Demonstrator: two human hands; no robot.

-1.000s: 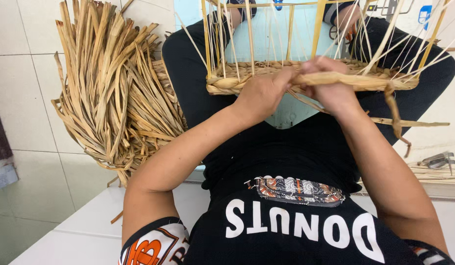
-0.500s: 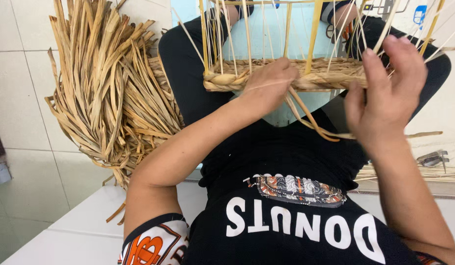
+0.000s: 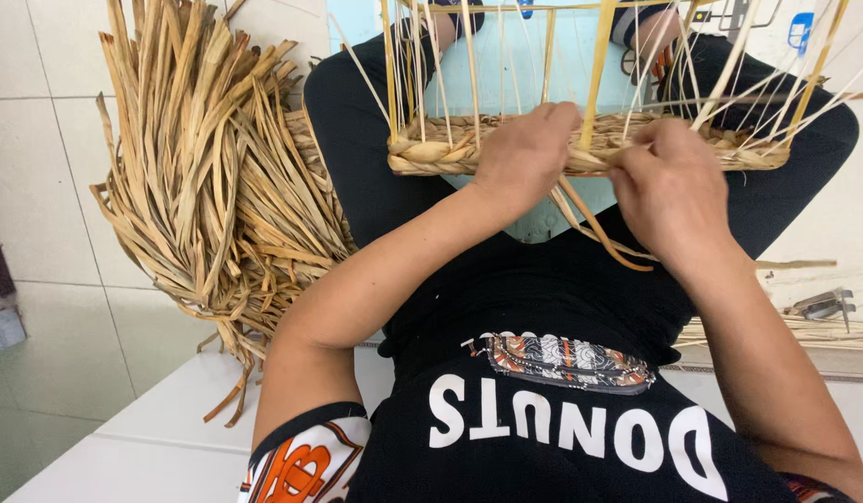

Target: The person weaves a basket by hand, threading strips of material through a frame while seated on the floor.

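In the head view, the left hand (image 3: pixel 524 154) is curled shut, gripping the braided rim of one half-woven basket (image 3: pixel 431 149) resting on the person's lap. The right hand (image 3: pixel 669 191) is closed too, pinching a flat straw strand (image 3: pixel 594 224) against that rim. One big bundle of dried straw (image 3: pixel 208 186) lies on the floor to the left.

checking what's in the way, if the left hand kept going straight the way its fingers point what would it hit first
The left hand already rests on the braided rim of the woven basket, fingers pointing away from the body. Going straight on, it would most likely meet the upright straw stakes just past the rim, though depth is hard to judge.
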